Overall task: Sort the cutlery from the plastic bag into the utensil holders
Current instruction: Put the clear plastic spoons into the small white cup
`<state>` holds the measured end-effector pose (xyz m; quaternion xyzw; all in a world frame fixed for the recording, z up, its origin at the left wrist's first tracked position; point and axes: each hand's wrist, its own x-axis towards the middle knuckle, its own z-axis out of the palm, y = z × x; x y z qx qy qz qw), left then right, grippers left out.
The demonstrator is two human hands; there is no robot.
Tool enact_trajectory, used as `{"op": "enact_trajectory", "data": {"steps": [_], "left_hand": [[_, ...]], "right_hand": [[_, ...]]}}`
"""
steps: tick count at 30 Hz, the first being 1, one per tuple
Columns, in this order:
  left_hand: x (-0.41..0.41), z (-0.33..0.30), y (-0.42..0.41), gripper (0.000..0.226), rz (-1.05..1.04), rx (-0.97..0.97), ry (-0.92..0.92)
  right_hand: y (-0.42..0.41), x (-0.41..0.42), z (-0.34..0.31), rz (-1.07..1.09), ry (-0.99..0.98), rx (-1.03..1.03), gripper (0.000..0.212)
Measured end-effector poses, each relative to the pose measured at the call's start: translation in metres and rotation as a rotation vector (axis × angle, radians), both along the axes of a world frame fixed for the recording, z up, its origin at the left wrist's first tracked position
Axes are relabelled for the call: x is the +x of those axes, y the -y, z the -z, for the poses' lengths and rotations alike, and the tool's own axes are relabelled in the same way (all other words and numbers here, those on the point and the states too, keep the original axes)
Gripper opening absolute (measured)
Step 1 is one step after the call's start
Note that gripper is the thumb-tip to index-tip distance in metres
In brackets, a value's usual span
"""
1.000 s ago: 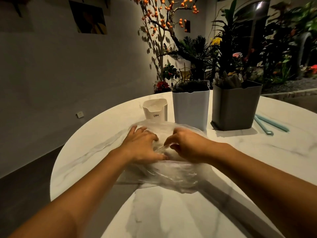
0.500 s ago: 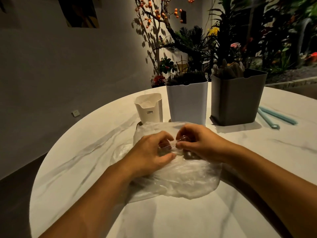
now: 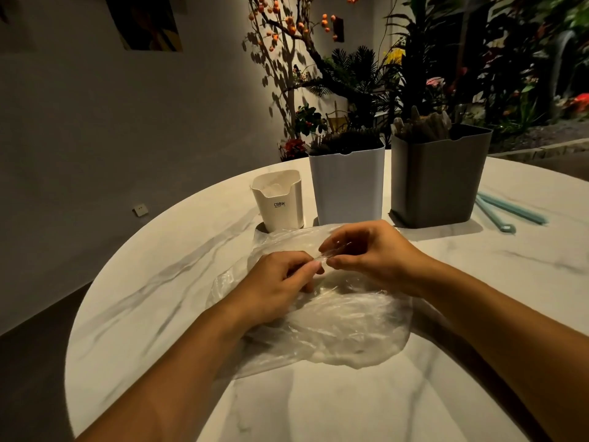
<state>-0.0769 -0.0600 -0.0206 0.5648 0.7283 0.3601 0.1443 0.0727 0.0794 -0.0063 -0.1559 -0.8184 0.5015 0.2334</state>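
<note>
Pinching the thin, slippery plastic bag (image 3: pixel 334 320) at its top fold, the left hand (image 3: pixel 280 282) and right hand (image 3: pixel 369 253) are both gripping the limp film, probably the best hold.

One head-worn view looks forward and down from above the person's forearms, close over the round marble table (image 3: pixel 165 301) — the near edge falls under the frame's bottom. It faces across the tabletop toward the wall (image 3: pixel 95 129) and the plants (image 3: pixel 414 74) behind; the wide lens bends the table rim — no second view shares the scene
</note>
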Motion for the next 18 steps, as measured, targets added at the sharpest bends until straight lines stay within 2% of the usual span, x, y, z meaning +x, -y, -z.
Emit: {"op": "enact_trajectory", "data": {"steps": [6, 11, 15, 18], "left_hand": [[0.009, -0.004, 0.001, 0.029, -0.029, 0.037, -0.010], [0.014, -0.007, 0.002, 0.028, -0.028, 0.119, -0.078], [0.017, -0.008, 0.003, 0.041, -0.084, 0.070, -0.023], [0.013, -0.006, 0.001, 0.035, -0.104, 0.101, -0.041]], "right_hand": [[0.004, 0.003, -0.004, 0.009, -0.065, -0.029, 0.028], [0.007, 0.005, -0.007, -0.008, -0.184, -0.324, 0.028], [0.007, 0.004, -0.009, 0.011, -0.151, -0.310, 0.022], [0.009, 0.003, -0.010, 0.036, -0.130, -0.252, 0.025]]}}
